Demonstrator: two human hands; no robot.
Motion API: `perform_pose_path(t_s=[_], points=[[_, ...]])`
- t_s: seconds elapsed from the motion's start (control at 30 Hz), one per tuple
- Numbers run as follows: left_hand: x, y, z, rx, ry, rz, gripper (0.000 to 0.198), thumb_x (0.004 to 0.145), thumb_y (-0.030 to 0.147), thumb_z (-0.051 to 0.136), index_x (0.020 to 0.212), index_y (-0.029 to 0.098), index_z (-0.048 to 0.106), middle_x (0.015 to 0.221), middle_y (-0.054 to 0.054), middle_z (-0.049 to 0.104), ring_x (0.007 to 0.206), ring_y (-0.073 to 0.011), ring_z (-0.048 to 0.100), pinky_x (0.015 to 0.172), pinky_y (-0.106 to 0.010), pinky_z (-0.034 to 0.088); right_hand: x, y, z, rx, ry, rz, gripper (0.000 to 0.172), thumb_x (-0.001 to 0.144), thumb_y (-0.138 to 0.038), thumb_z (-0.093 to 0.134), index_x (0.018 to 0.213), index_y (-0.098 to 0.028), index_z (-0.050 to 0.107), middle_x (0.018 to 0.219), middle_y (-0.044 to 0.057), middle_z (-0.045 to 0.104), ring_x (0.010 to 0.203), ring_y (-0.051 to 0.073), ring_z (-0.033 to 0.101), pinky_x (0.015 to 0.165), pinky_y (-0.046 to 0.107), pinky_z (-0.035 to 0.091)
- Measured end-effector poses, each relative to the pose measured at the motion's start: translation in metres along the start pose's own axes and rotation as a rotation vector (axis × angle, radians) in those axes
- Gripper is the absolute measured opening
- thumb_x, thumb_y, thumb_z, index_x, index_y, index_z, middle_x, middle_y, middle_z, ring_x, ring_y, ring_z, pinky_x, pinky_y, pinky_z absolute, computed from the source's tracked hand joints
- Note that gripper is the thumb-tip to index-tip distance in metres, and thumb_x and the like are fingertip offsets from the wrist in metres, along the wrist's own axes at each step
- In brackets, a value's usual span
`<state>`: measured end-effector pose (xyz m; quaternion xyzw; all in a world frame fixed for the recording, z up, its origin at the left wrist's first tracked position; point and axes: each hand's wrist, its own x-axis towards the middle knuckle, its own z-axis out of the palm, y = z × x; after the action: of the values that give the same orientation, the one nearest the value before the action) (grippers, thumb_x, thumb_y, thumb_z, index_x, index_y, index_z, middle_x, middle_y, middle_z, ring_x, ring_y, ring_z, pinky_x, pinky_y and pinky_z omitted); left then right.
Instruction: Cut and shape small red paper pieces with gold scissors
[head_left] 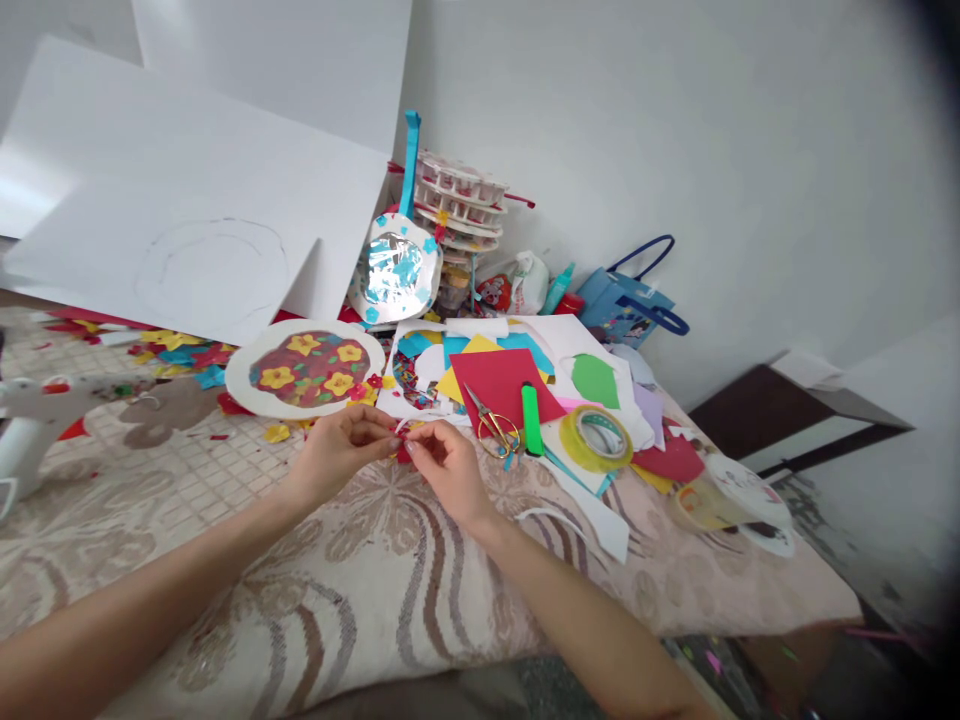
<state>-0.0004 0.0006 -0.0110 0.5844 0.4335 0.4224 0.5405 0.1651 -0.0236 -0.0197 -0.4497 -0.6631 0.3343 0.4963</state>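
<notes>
The small red piece [403,453] sits over the tablecloth [375,570], pinched in the fingertips of left hand [341,446] and right hand [452,472]; a light edge grip should prevent creasing. Scissors [489,412] lie right, the flowered oval panel [319,362] farther left.

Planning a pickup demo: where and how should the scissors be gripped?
Likely by the gold handles of the scissors, with the right hand, once free, coming from the near side: the handles lie toward the person, while the blades lie over the red paper, tips pointing away and left.
</notes>
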Motion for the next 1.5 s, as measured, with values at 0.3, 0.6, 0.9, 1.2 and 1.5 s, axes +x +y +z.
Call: perform_pose_path(t_s=[0.3, 0.6, 0.9, 1.2, 1.5], points=[[-0.002, 0.002, 0.001, 0.048, -0.060, -0.010, 0.032, 0.062, 0.028, 0.073, 0.086, 0.015, 0.056, 0.072, -0.003, 0.069, 0.070, -0.0179, 0.065, 0.067, -0.030, 0.051, 0.004, 0.002, -0.003, 0.204, -0.174, 0.242, 0.016, 0.078, -0.035, 0.056, 0.077, -0.019, 0.053, 0.061, -0.003, 0.050, 0.049, 0.009, 0.047, 0.040, 0.019, 0.037], [0.000, 0.003, 0.000, -0.096, -0.038, -0.090, 0.032, 0.062, 0.034, 0.074, 0.085, 0.016, 0.059, 0.076, -0.002, 0.066, 0.066, -0.0146, 0.062, 0.062, -0.028, 0.052, 0.003, -0.002, -0.004, 0.206, -0.154, 0.250, 0.017, 0.078, -0.036, 0.055, 0.073, -0.020, 0.050, 0.059, -0.003, 0.050, 0.047, 0.010, 0.048, 0.039, 0.020, 0.038], [-0.001, 0.001, 0.000, 0.068, -0.028, 0.062, 0.029, 0.067, 0.033, 0.070, 0.088, 0.016, 0.059, 0.078, -0.004, 0.067, 0.071, -0.0175, 0.063, 0.066, -0.030, 0.051, 0.003, -0.001, -0.003, 0.120, -0.130, 0.191, 0.012, 0.079, -0.030, 0.052, 0.081, -0.020, 0.058, 0.066, -0.001, 0.054, 0.051, 0.011, 0.050, 0.043, 0.021, 0.039], [-0.003, 0.005, 0.002, 0.198, 0.002, 0.110, 0.026, 0.069, 0.036, 0.066, 0.085, 0.017, 0.061, 0.081, -0.005, 0.068, 0.076, -0.0197, 0.064, 0.068, -0.031, 0.051, 0.001, 0.001, -0.003, -0.073, -0.012, 0.089, 0.010, 0.078, -0.026, 0.051, 0.072, -0.019, 0.055, 0.061, -0.002, 0.052, 0.056, 0.012, 0.047, 0.054, 0.023, 0.038], [-0.012, 0.006, 0.010, 0.209, -0.054, 0.155, 0.023, 0.069, 0.034, 0.066, 0.086, 0.019, 0.061, 0.082, -0.005, 0.068, 0.077, -0.0203, 0.064, 0.071, -0.033, 0.053, 0.001, 0.001, -0.004, -0.066, -0.011, 0.110, 0.015, 0.078, -0.032, 0.056, 0.069, -0.019, 0.054, 0.061, -0.002, 0.053, 0.055, 0.012, 0.047, 0.053, 0.023, 0.036]])
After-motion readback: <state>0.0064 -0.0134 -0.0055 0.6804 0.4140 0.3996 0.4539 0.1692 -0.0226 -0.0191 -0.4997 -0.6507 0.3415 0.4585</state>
